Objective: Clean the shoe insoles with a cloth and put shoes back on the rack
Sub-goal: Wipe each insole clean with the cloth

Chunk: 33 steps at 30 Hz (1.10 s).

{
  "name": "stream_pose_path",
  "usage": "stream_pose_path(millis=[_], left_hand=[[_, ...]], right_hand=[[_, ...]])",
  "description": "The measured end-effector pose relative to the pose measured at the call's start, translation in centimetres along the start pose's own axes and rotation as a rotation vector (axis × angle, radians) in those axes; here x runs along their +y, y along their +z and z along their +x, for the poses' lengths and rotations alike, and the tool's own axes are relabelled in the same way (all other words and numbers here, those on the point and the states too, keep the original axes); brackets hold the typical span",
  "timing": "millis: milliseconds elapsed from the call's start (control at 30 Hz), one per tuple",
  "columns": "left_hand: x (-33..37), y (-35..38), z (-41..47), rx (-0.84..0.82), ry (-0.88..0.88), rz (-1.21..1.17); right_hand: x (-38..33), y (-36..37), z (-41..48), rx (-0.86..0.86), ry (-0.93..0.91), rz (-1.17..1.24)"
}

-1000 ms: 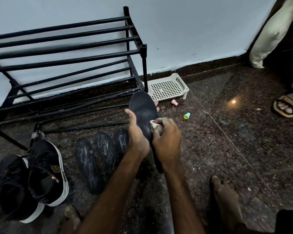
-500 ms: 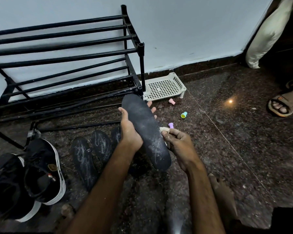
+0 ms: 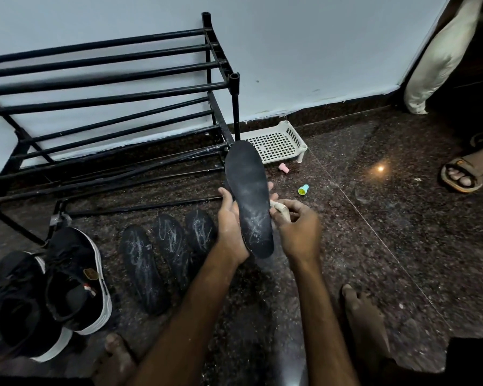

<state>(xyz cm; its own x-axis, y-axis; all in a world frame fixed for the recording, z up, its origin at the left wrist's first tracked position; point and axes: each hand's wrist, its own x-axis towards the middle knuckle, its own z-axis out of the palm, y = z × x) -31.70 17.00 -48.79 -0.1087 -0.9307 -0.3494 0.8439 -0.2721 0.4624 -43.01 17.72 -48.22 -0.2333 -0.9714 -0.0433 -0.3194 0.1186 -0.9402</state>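
My left hand (image 3: 230, 227) grips a black insole (image 3: 250, 196) from behind and holds it up, toe end pointing toward the rack; white scuff marks show on its heel half. My right hand (image 3: 297, 227) pinches a small beige cloth (image 3: 280, 211) against the insole's right edge. Three more chalk-marked black insoles (image 3: 142, 267) lie side by side on the floor to the left. Two black sneakers with white soles (image 3: 73, 280) stand at the lower left. The black metal shoe rack (image 3: 109, 107) stands against the wall with bare shelves.
A white perforated plastic tray (image 3: 275, 142) lies by the rack's right leg. A pink cap (image 3: 284, 168) and a teal-yellow cap (image 3: 303, 189) lie on the dark granite floor. Another person's sandalled foot (image 3: 462, 174) is at right. My bare feet (image 3: 365, 327) are near the bottom edge.
My right hand with the cloth slid off the insole's face to its right edge, then came back against it. The insole was tilted, then raised more upright.
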Motion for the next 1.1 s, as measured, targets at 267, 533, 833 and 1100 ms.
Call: stream_pose_path(millis=[267,533,833,1100], left_hand=[[0.7,0.8,0.0,0.006,0.032,-0.056],[0.5,-0.3,0.5,-0.048,0.083,-0.073],[0.3,1.3,0.2,-0.058,0.029,0.005],[0.3,-0.2,0.4,-0.128,0.094,-0.016]], right_hand=[[-1.6,0.5,-1.1,-0.095,-0.581,-0.358],[-3.5,-5.6,-0.4,-0.686,-0.133,-0.092],[-3.7,-2.1,-1.2,-0.417,-0.374,-0.143],[-4.3,-8.4,0.0,-0.633,-0.144,-0.139]])
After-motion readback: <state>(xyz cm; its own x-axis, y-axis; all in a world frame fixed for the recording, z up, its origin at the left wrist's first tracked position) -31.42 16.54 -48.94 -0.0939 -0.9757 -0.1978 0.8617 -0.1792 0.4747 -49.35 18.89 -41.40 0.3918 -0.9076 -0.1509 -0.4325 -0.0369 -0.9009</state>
